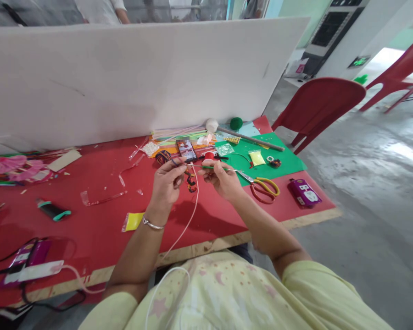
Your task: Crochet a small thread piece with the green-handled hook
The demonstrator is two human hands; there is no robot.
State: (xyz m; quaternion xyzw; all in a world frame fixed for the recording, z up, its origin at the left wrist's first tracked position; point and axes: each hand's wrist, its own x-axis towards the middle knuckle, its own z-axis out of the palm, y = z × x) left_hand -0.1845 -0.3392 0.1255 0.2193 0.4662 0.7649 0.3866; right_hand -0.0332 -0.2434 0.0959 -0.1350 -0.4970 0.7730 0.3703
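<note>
Okay, so there are two bare hands at it in the middle of the frame. The right hand (223, 178) has its thumb and fingers clamped on a slim hook-like tool with a green middle and metal ends (234, 170), pointing sideways toward the left hand (167, 183). That one's fingers are pinched together on a dark multicoloured yarn strand (174, 162), though exactly what's under the thumb is too small to make out. A little knotted black, orange and red yarn piece (191, 181) hangs just below the fingertips, dead centre.

A dark multicoloured ball of yarn (163, 157) sits just behind the left hand, next to a flat black picture box (186, 150). The red thread spool (209, 156) is right behind the other hand. A pale pink cord (193, 213) runs down the centre toward the near edge of the red-covered table (103, 229).

Right of centre, scissors with yellow and red handles (256, 181) lie partly on a green sheet (285, 160), and there's a purple box with white markings (304, 193) further right. Over at left, a black and teal cutter (53, 210).
</note>
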